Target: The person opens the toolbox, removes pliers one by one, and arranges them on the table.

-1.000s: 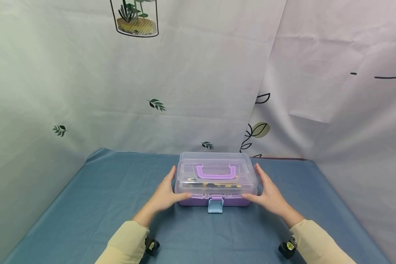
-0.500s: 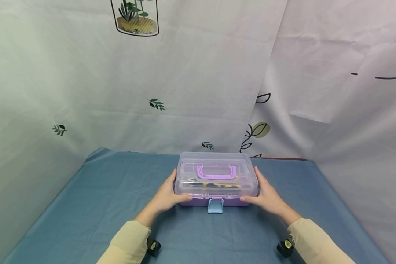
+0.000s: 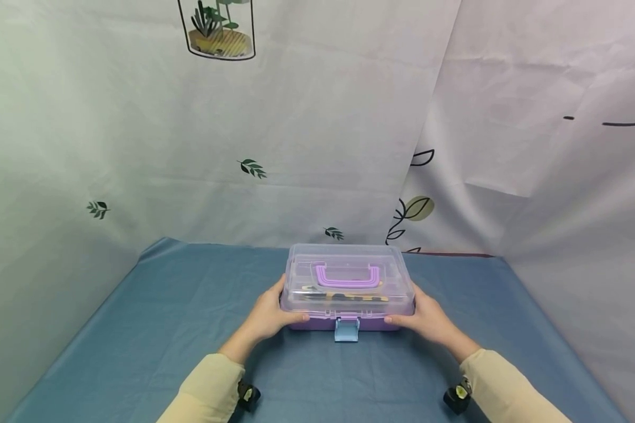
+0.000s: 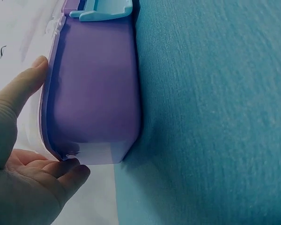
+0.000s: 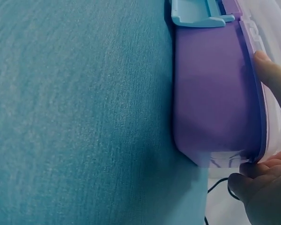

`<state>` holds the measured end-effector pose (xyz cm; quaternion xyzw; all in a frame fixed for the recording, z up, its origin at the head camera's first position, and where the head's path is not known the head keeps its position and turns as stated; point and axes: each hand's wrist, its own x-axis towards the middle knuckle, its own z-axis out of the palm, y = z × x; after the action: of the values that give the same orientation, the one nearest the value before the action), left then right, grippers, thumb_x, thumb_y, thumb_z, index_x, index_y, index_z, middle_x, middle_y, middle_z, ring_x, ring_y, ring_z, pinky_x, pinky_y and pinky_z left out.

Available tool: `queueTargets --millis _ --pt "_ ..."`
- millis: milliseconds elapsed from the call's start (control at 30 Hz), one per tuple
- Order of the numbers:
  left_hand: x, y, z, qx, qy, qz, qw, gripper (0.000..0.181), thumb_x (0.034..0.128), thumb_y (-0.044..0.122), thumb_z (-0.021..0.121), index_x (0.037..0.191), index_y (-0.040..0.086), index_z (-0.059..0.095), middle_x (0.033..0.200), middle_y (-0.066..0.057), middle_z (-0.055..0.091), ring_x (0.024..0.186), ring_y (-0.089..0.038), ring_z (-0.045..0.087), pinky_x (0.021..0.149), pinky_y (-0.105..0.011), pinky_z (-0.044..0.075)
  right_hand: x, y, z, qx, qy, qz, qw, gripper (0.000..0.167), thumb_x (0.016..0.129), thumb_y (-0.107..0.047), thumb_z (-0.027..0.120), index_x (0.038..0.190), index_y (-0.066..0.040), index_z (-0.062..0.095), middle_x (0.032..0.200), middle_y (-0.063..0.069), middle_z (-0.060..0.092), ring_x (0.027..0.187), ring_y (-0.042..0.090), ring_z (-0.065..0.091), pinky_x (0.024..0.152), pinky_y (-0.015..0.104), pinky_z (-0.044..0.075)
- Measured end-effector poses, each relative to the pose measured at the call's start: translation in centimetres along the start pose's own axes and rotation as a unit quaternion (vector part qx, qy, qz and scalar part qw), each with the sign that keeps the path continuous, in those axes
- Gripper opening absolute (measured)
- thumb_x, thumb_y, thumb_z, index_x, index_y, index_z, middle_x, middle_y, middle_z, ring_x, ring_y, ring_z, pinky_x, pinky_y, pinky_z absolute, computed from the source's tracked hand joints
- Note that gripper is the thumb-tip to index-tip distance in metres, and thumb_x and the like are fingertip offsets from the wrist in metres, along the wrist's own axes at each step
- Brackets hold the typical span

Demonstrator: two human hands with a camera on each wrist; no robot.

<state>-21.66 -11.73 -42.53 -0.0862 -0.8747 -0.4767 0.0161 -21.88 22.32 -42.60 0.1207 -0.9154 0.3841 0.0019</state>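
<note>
A clear-lidded purple box (image 3: 349, 305) sits on the blue-covered bench (image 3: 164, 317), toward 5 o'clock from the middle of the head view. The left hand (image 3: 270, 315) grasps it between 8 and 9 o'clock, thumb on the front, fingers along the side. The right hand (image 3: 428, 313) mirrors that grasp between 3 and 4 o'clock. The lid's purple handle (image 3: 347, 284) lies folded down; a light blue latch (image 3: 346, 330) hangs unfastened at 6 o'clock

Purple box (image 3: 348, 304), clear lid (image 3: 349, 272) down (latch (image 3: 346, 331) unfastened), flat on cloth (image 3: 344, 382)
</note>
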Motion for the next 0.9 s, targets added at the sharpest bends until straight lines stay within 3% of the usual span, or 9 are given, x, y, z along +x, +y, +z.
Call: queueTargets --millis 167,367,600,900 --pt "-0.2 0.0 -0.1 -0.007 0.004 0.002 1.0000 0.108 0.0632 0.029 0.088 0.149 0.005 0.026 0.131 -0.017 0.057 0.115 -0.026 0.057 0.096 -0.044 0.047 -0.2 -0.3 0.0 0.005 -0.006 -0.002 1.0000 0.104 0.071 -0.046 0.079 0.150 -0.010 0.022 0.128 0.014 0.059 0.111 0.027 0.058 0.095 0.053 0.047" --pt "-0.6 0.2 -0.4 -0.012 0.007 0.006 0.9999 0.106 0.0630 0.028 0.088 0.148 0.005 0.028 0.128 -0.016 0.060 0.109 -0.023 0.059 0.092 -0.041 0.049 -0.6 -0.5 -0.1 -0.004 -0.010 -0.007 0.9999 0.105 0.070 -0.047 0.079 0.150 -0.012 0.021 0.128 0.013 0.059 0.110 0.026 0.058 0.093 0.051 0.049" --pt "-1.2 0.1 -0.6 0.003 -0.009 0.008 0.9999 0.112 0.0607 0.026 0.089 0.150 0.009 0.024 0.135 -0.016 0.054 0.118 -0.026 0.055 0.098 -0.045 0.046 -1.1 -0.3 -0.3 -0.019 -0.020 -0.024 0.9993 0.108 0.070 -0.043 0.080 0.151 -0.009 0.018 0.139 0.019 0.049 0.127 0.040 0.047 0.101 0.058 0.040" --pt "-1.7 0.0 -0.7 0.025 -0.017 0.008 0.9995 0.111 0.0629 0.026 0.088 0.150 0.005 0.022 0.137 -0.019 0.051 0.122 -0.030 0.052 0.100 -0.049 0.043 -1.6 -0.2 -0.5 -0.036 -0.026 -0.033 0.9984 0.107 0.070 -0.047 0.079 0.150 -0.006 0.021 0.144 0.023 0.043 0.130 0.041 0.044 0.102 0.055 0.041"
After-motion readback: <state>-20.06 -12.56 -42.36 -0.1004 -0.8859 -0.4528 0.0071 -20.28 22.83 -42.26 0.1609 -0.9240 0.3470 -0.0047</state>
